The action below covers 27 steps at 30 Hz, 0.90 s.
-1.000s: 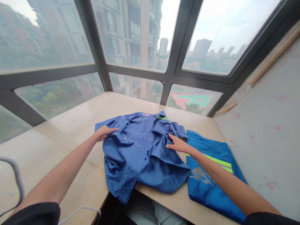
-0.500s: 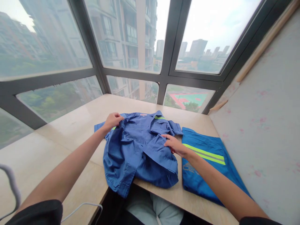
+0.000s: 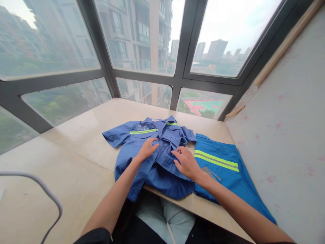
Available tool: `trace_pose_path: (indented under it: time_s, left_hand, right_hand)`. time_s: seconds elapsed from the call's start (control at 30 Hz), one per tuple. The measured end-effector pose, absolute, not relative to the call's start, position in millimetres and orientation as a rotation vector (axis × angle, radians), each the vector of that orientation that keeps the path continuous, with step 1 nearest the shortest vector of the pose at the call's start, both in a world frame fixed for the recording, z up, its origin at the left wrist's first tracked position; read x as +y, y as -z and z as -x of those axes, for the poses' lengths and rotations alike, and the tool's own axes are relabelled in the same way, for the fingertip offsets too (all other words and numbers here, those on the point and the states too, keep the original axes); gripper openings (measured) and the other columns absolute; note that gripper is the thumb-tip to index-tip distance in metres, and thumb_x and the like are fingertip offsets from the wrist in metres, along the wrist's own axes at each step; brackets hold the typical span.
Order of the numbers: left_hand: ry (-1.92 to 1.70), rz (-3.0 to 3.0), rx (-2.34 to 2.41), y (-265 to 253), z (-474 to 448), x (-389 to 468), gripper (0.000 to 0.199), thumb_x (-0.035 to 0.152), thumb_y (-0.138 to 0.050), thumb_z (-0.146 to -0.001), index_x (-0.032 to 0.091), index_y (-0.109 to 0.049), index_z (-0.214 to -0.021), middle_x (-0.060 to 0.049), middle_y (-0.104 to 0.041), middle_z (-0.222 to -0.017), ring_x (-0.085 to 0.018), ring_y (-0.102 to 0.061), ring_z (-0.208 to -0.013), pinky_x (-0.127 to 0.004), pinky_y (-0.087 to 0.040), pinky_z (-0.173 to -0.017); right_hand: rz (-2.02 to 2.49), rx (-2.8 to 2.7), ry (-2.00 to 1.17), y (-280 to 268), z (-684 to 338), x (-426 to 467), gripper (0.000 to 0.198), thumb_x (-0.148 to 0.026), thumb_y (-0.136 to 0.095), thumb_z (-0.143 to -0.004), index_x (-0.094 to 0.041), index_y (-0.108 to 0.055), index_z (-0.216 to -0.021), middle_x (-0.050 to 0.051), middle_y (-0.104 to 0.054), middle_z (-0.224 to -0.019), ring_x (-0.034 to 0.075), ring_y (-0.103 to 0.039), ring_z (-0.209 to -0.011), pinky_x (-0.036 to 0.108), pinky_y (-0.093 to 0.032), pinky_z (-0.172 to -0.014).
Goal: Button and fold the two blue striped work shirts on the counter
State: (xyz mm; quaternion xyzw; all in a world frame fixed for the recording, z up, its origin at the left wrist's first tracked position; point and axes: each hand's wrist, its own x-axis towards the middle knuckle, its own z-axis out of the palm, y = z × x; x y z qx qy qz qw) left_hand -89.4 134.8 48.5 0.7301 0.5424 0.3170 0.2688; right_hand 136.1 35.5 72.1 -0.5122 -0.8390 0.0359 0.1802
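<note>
A blue short-sleeved work shirt (image 3: 138, 144) with yellow-green reflective stripes lies on the wooden surface, collar toward the window. Its left front panel is spread flat toward the middle, while the right front is bunched. The lower hem hangs over the near edge. Over the shirt's middle is my left hand (image 3: 148, 149), thumb and fingers apart, nothing gripped. My right hand (image 3: 186, 162), fingers spread and curved, hovers at or touches the bunched right front; contact is unclear. Right of the shirt lie folded brighter blue trousers or a similar garment (image 3: 215, 149) with a matching stripe, partly behind my right forearm.
The pale wooden surface (image 3: 63, 166) runs to the windows, with dark frames (image 3: 142, 76) along the back. A flowered wall (image 3: 284, 135) closes off the right side. At lower left a grey-white cable (image 3: 48, 193) curves upward. My legs are below the near edge.
My left hand has moved right and nearer, letting go of the shirt's left front panel, which now lies over the middle with its stripe showing. My right hand's fingers have opened. The view has shifted slightly.
</note>
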Motion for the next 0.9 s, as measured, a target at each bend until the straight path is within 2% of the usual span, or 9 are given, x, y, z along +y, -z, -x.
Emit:
trace_pose_path:
  time_s: [0.17,0.23,0.3,0.43,0.53,0.6,0.73,0.83,0.9]
  left_hand:
    - [-1.133,-2.052,1.700,-44.2,87.3,45.4,0.027,0.020,-0.051,-0.088,0.018,-0.064,-0.112,-0.011,-0.067,-0.112,-0.025,-0.061,-0.110,-0.041,-0.047,-0.103]
    - [-1.038,-2.117,1.696,-40.5,91.0,13.7,0.024,0.021,-0.051,-0.089,0.020,-0.065,-0.109,-0.010,-0.068,-0.107,-0.024,-0.062,-0.105,-0.040,-0.049,-0.098]
    - [-0.886,-2.170,1.689,-33.9,98.5,-6.2,0.025,0.024,-0.057,-0.087,0.021,-0.064,-0.111,-0.011,-0.067,-0.108,-0.025,-0.061,-0.106,-0.041,-0.049,-0.097]
    - [-0.646,-2.206,1.778,-19.6,113.2,-12.3,0.045,0.027,-0.066,-0.083,0.016,-0.057,-0.126,-0.016,-0.060,-0.127,-0.029,-0.057,-0.118,-0.043,-0.046,-0.101]
    - [-0.535,-2.225,1.859,-15.3,113.9,-3.7,0.045,0.035,-0.060,-0.089,0.015,-0.056,-0.128,-0.016,-0.062,-0.124,-0.029,-0.057,-0.116,-0.040,-0.046,-0.099]
    - [-0.484,-2.211,1.945,-16.0,109.3,2.1,0.045,0.040,-0.055,-0.092,0.014,-0.056,-0.129,-0.017,-0.063,-0.120,-0.029,-0.059,-0.112,-0.038,-0.048,-0.095]
    - [-0.355,-2.146,2.113,-23.9,98.1,13.6,0.050,0.045,-0.052,-0.093,0.015,-0.053,-0.134,-0.017,-0.062,-0.118,-0.029,-0.065,-0.102,-0.034,-0.052,-0.079]
    - [-0.207,-2.152,2.114,-32.9,97.2,24.6,0.040,0.042,-0.050,-0.094,0.019,-0.060,-0.126,-0.016,-0.062,-0.115,-0.028,-0.068,-0.092,-0.035,-0.052,-0.074]
    - [-0.106,-2.193,2.042,-38.4,102.0,31.2,0.030,0.034,-0.046,-0.096,0.018,-0.066,-0.113,-0.015,-0.064,-0.110,-0.027,-0.069,-0.090,-0.035,-0.051,-0.075]
  right_hand:
    - [1.294,-2.648,-0.077,-72.6,-103.0,25.7,0.052,-0.038,-0.072,-0.081,-0.022,-0.057,-0.128,0.015,-0.055,-0.128,0.032,-0.053,-0.113,0.043,-0.044,-0.092]
    - [1.406,-2.682,-0.119,-66.4,-97.6,28.8,0.054,-0.033,-0.071,-0.082,-0.021,-0.054,-0.131,0.015,-0.059,-0.121,0.030,-0.059,-0.105,0.038,-0.046,-0.085]
    - [1.503,-2.686,-0.181,-60.8,-97.8,33.5,0.043,-0.023,-0.063,-0.086,-0.018,-0.056,-0.129,0.015,-0.064,-0.112,0.028,-0.063,-0.098,0.034,-0.047,-0.080]
    - [1.571,-2.601,-0.328,-61.4,-107.4,42.1,0.027,-0.011,-0.050,-0.088,-0.018,-0.068,-0.107,0.011,-0.070,-0.098,0.023,-0.066,-0.091,0.030,-0.045,-0.078]
    - [1.486,-2.500,-0.399,-73.4,-115.1,44.6,0.024,-0.011,-0.051,-0.085,-0.017,-0.071,-0.096,0.009,-0.071,-0.098,0.022,-0.066,-0.092,0.030,-0.046,-0.082]
    - [1.414,-2.457,-0.407,-81.2,-117.6,43.0,0.026,-0.011,-0.050,-0.085,-0.016,-0.071,-0.100,0.009,-0.070,-0.098,0.022,-0.065,-0.092,0.030,-0.047,-0.083]
    - [1.257,-2.504,-0.294,-79.4,-110.8,34.7,0.039,-0.018,-0.055,-0.087,-0.014,-0.060,-0.126,0.014,-0.064,-0.119,0.025,-0.059,-0.111,0.037,-0.046,-0.096]
    - [1.164,-2.631,-0.157,-62.6,-99.6,33.2,0.063,-0.017,-0.064,-0.079,-0.016,-0.047,-0.140,0.018,-0.042,-0.150,0.031,-0.039,-0.137,0.046,-0.035,-0.110]
    - [1.173,-2.693,-0.083,-50.8,-94.0,36.5,0.071,-0.012,-0.065,-0.076,-0.016,-0.044,-0.143,0.019,-0.032,-0.157,0.033,-0.029,-0.143,0.049,-0.029,-0.113]
